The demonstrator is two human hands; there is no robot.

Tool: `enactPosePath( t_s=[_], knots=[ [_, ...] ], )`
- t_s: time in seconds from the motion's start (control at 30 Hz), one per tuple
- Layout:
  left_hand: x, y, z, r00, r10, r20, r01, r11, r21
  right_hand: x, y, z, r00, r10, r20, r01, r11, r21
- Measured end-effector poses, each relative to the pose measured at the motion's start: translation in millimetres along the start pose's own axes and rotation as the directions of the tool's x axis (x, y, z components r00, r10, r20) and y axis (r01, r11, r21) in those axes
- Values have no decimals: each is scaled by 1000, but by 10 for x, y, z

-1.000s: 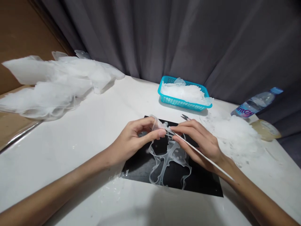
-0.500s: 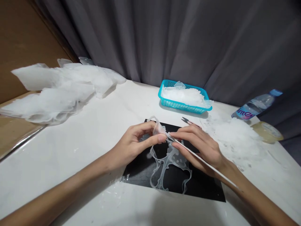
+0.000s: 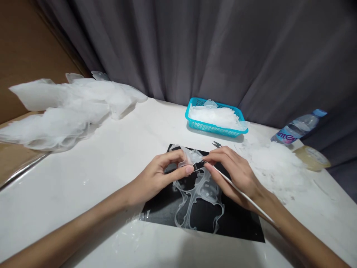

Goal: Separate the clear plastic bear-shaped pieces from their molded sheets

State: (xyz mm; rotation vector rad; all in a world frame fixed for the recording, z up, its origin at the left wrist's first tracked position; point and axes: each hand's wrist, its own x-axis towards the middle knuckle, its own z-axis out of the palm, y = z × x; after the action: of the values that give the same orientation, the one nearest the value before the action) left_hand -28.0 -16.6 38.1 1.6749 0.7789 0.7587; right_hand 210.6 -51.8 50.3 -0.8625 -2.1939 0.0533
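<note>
A translucent, lacy plastic sheet with large cut-out openings lies over a black mat. My left hand pinches the sheet's far part between thumb and fingers. Close beside it, my right hand grips a thin white stick-like tool, its tip at the sheet's edge and its shaft running back along the wrist. Fingertips of the right hand touch the sheet there too. Dark-bladed snips lie behind the right hand, their handles hidden by it.
A blue basket of white translucent pieces stands at the back. Stacked translucent sheets fill the left side, by cardboard. At right are a heap of white scraps, a water bottle and a roll of tape.
The raised loop of sheet by my left fingers has dropped flatter towards the mat. My fingertips are slightly farther apart, and the whole view has shifted a little.
</note>
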Motion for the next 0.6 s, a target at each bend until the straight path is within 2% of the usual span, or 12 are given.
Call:
enactPosePath(
  t_s=[0.17,0.37,0.6],
  knots=[
    [46,-17,-7,1000,12,-5,-13,1000,-22,-18,24,95,999,32,-42,-35,997,-75],
    [73,-38,-5,1000,9,-3,-9,999,-31,-40,36,130,995,85,-58,-89,993,-78],
    [72,-113,-35,999,-41,16,42,998,-49,-45,3,100,1000,-30,-3,30,998,-55]
  ],
)
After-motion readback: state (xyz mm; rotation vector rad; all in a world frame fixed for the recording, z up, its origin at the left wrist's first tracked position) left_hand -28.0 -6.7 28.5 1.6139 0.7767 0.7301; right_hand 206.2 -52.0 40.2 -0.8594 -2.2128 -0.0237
